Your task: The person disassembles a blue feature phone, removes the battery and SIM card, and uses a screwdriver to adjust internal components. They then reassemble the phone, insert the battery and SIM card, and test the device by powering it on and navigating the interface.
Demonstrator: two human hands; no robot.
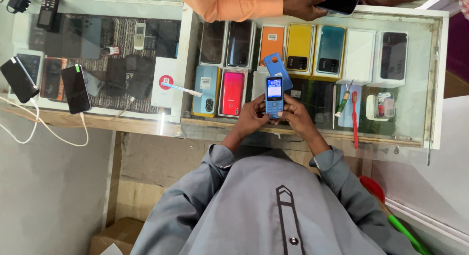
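Blue plastic is making the body of the small keypad phone (274,96) that the person is holding in both hands above the near edge of the glass counter (430,79); its little screen is lit and is facing up toward the camera. The left hand (251,117) is wrapping around the left side of the phone, with fingers curled behind it and the thumb lying near the keys; the right hand (295,116) is doing the same on the right side, so the two hands are pinching the lower half of the phone between them.

Just behind the phone, a blue back cover (277,68) is standing tilted; I cannot tell if it is attached to the phone or only resting on the counter.

To my judgement the phone is light and stiff; the smooth plastic is probably a little slippery, and the screen is the fragile part; holding it by the two long edges, as now, is looking safest, with thumbs free for the keys.

Under the glass, coloured phone boxes (299,47) are lying in rows; on the far left, two dark smartphones (75,89) are lying with white cables (58,135). At the far side, another person's hand (303,5) in an orange sleeve is holding a dark phone (342,1).
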